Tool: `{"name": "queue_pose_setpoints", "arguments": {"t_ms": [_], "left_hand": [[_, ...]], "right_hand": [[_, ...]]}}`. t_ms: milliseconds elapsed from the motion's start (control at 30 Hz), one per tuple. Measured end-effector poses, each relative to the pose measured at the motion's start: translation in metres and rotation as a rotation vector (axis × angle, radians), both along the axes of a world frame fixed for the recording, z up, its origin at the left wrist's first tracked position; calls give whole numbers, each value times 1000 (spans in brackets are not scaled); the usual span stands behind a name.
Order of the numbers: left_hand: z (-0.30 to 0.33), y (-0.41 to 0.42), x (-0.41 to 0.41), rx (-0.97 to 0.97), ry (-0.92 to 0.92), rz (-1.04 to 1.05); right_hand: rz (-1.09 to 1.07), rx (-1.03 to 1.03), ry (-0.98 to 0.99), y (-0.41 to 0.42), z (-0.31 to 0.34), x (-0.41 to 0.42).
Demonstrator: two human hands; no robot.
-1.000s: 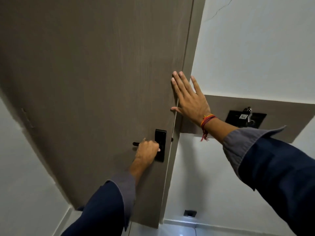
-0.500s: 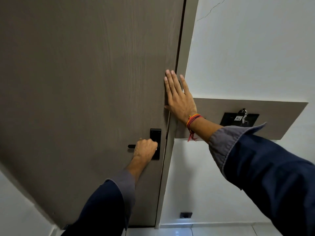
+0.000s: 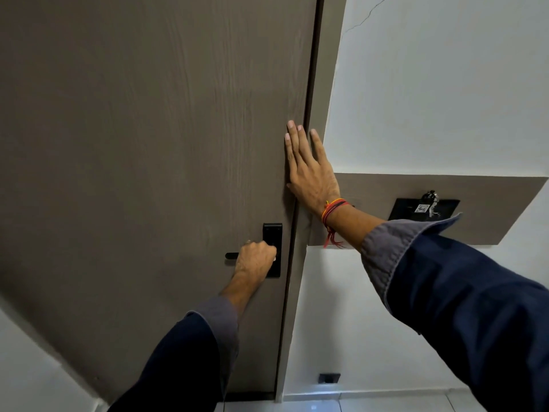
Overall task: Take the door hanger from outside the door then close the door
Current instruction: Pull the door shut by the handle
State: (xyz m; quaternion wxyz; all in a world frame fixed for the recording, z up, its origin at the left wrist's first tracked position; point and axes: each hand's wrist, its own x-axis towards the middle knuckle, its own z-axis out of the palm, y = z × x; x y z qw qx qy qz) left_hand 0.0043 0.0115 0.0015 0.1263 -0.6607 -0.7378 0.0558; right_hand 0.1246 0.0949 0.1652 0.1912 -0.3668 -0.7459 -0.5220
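Observation:
A brown wood-grain door [image 3: 148, 144] fills the left and centre of the head view and lies flush in its frame [image 3: 322, 84]. My left hand [image 3: 255, 260] is clenched around the black lever handle [image 3: 232, 256], which sits on a black lock plate [image 3: 272, 230]. My right hand [image 3: 310, 171] rests flat with spread fingers across the door's right edge and the frame, above the lock. No door hanger shows anywhere in view.
To the right is a white wall [image 3: 430, 84] with a brown panel [image 3: 490, 203] carrying a black card-holder plate [image 3: 424, 209] with keys. A small black socket [image 3: 329, 377] sits low on the wall near the tiled floor [image 3: 386, 405].
The door has swung to the right into its frame and the gap at its edge has vanished. Both hands stayed on it, left on the handle, right flat on the edge.

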Motion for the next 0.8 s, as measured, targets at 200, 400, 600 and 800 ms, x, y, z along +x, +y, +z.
{"name": "queue_pose_setpoints", "arguments": {"t_ms": [200,400,600,800], "left_hand": [[-1,-1,-1,8,-51,14],[7,-2,-1,52,-85,43],[13,-7,-1,101,-86,120],[30,-28,-8,22,-219,79]], "right_hand": [[20,-31,8,1,0,-2],[26,-73,7,-7,5,1],[-108,-163,-124,-21,19,1],[-147,-317,-186,-35,50,2]]}}
